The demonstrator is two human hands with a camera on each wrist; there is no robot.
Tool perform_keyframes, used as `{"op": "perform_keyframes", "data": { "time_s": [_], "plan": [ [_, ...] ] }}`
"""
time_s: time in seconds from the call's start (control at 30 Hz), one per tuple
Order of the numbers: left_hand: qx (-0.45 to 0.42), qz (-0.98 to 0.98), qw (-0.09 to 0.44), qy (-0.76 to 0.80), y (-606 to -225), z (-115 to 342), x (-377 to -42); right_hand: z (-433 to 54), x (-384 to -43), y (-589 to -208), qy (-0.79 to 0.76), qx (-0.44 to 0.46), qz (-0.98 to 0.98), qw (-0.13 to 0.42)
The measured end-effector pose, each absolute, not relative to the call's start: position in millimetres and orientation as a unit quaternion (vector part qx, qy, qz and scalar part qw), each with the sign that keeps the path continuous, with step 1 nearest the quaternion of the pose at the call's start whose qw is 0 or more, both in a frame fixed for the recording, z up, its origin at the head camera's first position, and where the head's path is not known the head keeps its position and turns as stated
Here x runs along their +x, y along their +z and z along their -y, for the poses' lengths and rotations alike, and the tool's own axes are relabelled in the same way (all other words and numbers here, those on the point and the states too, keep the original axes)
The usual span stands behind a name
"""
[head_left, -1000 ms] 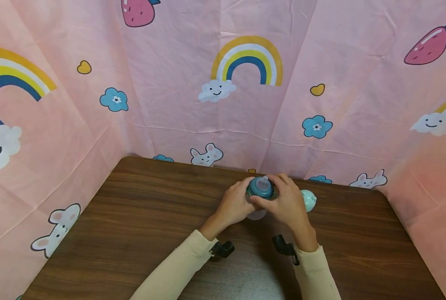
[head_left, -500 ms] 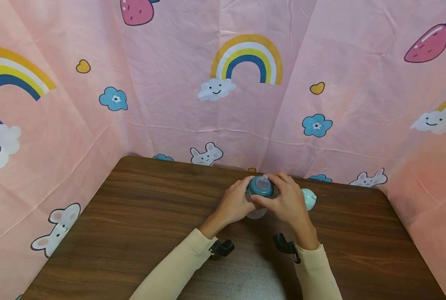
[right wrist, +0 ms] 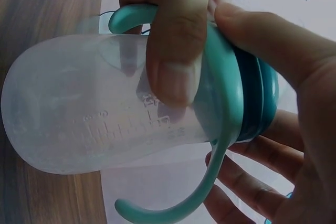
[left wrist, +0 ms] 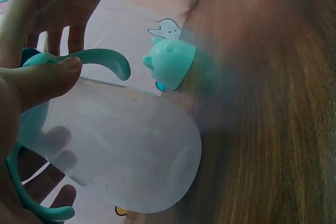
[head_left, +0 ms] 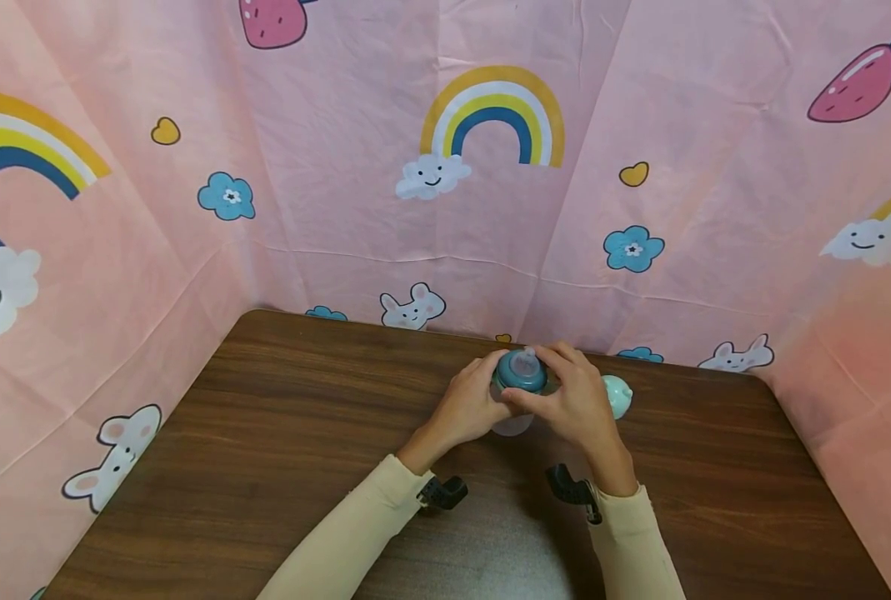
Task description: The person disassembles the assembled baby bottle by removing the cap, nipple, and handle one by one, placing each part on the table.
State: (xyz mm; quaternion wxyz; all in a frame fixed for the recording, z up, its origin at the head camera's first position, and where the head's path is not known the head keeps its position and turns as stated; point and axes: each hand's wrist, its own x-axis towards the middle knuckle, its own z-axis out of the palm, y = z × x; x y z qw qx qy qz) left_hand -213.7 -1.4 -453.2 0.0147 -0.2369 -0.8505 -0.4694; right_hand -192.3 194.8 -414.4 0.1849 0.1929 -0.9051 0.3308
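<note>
A translucent baby bottle (right wrist: pixel 79 114) stands upright between both hands near the table's far edge. Around its neck sits a mint two-handled ring (right wrist: pixel 228 98), topped by a dark teal collar (head_left: pixel 522 383) with a clear nipple (head_left: pixel 524 362). My left hand (head_left: pixel 471 407) grips the bottle below the collar, its thumb lying across the mint ring and upper body in the wrist views. With thumb and fingers curled round the teal collar, my right hand (head_left: pixel 578 400) holds the top from the other side. A mint animal-shaped cap (head_left: pixel 618 397) rests just right of that hand.
The brown wooden table (head_left: pixel 302 433) runs back to a pink patterned cloth (head_left: pixel 340 167) hanging behind and at both sides. Black camera mounts (head_left: pixel 443 493) sit at both cuffs above the tabletop.
The hands keep their hold on the bottle with barely any visible movement. The whole head view has shifted very slightly; the cap has stayed in place.
</note>
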Motion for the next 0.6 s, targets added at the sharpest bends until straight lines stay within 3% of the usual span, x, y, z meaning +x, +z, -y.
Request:
{"op": "perform_keyframes", "data": {
  "time_s": [0.6],
  "plan": [
    [-0.232,0.850,0.005,-0.474,-452.6,1.7,-213.6,-198.6,-194.5,-415.1,0.357,0.214,0.892,0.178]
  ]
}}
